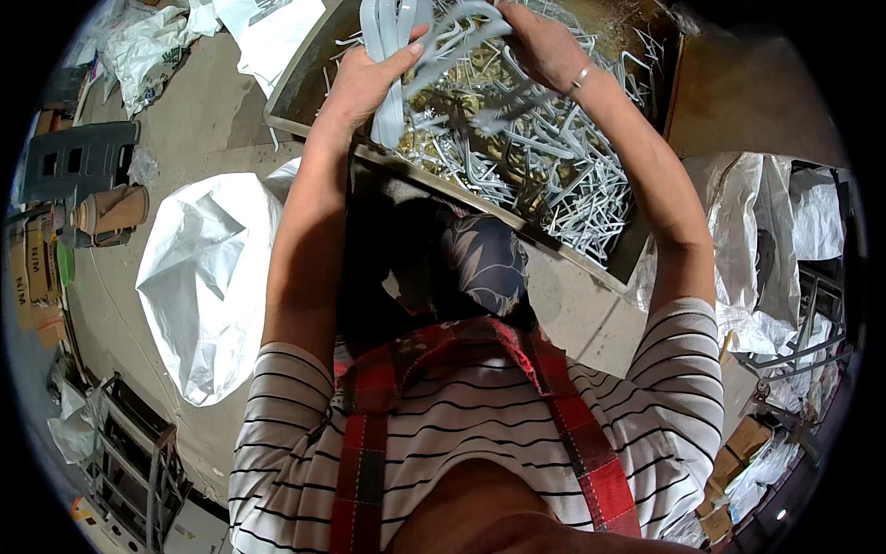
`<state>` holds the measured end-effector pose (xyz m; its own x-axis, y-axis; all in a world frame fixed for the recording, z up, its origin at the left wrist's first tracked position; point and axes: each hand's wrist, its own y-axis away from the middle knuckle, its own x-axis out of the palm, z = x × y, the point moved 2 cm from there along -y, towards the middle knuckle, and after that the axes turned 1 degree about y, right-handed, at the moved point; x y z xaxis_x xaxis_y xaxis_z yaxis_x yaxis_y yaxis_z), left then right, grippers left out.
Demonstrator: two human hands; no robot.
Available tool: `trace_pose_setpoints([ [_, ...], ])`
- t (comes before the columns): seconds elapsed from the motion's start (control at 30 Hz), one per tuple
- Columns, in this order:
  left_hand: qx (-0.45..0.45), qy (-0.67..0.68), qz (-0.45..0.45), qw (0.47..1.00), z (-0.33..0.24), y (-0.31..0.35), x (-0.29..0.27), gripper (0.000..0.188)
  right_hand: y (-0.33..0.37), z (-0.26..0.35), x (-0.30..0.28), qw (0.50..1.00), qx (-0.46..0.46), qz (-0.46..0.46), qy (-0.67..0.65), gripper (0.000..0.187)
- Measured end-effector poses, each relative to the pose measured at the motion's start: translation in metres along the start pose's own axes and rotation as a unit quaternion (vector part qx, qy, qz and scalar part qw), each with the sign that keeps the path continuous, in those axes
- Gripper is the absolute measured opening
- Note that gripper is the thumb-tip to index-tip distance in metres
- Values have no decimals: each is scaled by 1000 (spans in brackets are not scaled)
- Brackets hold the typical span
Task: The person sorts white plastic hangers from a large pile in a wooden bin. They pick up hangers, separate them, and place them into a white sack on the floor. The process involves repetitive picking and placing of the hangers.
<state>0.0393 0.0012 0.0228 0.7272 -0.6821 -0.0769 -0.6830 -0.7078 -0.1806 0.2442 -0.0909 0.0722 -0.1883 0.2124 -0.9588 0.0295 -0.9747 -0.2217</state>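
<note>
A wide metal tray (480, 209) in front of me holds a tangled heap of small grey bent pieces (563, 148), like hooks or handles. Over its left side my left hand (358, 88) is closed round a bundle of flat, glossy grey curved strips (389, 120), lined up side by side. Farther right, my right hand (544, 51) has its fingers bent round a grey curved piece (466, 20), blurred by motion. The exact kind of these pieces cannot be made out. My right fingertips are partly hidden behind the hand.
An open white woven sack (208, 277) stands on the floor to my left. Beyond it are a dark plastic stool (81, 162) and a brown shoe-like object (111, 210). A brown panel (748, 97) adjoins the tray at right, with pale sacks (752, 240) below it.
</note>
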Motion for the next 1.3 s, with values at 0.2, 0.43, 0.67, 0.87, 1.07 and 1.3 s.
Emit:
trace_pose_setpoints([
  [0.2, -137, 119, 17, 983, -17, 10, -21, 37, -48, 23, 12, 945, -119, -208, -224, 38],
  [0.43, -103, 307, -238, 916, -8, 7, -84, 36, -41, -52, 206, 981, 177, 78, -34, 22],
  [0.67, -90, 248, -310, 913, -11, 7, -88, 17, -10, -16, 289, 949, 95, 300, 27, 26],
  [0.87, -136, 187, -311, 922, 10, 0, -80, 20, -21, -41, 180, 961, 240, 118, 68, 21],
  [1.07, -210, 84, -241, 944, -8, 2, -50, 31, -38, -11, 111, 984, 131, -101, -64, 31],
  [1.3, -126, 328, -322, 879, -5, -1, -71, 18, -113, -33, 136, 956, 134, -65, -253, 43],
])
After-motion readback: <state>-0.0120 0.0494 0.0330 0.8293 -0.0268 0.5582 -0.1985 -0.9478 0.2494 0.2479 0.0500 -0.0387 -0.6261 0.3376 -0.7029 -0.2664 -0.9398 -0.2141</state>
